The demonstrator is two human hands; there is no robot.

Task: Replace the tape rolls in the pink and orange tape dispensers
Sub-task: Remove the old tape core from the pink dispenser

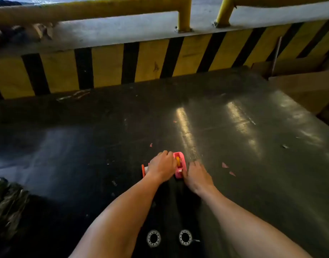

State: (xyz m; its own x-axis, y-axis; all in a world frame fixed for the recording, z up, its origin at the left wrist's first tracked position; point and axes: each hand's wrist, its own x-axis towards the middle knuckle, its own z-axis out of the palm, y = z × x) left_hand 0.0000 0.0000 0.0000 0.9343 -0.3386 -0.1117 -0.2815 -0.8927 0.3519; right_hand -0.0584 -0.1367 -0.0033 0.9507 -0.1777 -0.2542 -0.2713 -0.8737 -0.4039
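Note:
The pink tape dispenser (180, 164) stands on the dark floor in front of me, with a yellow-orange tape roll (178, 160) seated in it. My left hand (162, 164) curls over the dispenser's left side, fingers at the roll. Behind and left of that hand shows part of the orange dispenser (143, 170), mostly hidden. My right hand (196, 175) rests on the floor against the pink dispenser's right near corner, fingers touching its base. Two white tape rolls (153, 238) (185, 237) lie flat near me between my forearms.
A yellow-and-black striped barrier (107, 66) with yellow rails (184, 17) closes off the far side. Cardboard (305, 84) lies at the right. A crumpled dark bag (7, 202) sits at the left. Small pink scraps (225, 165) dot the floor.

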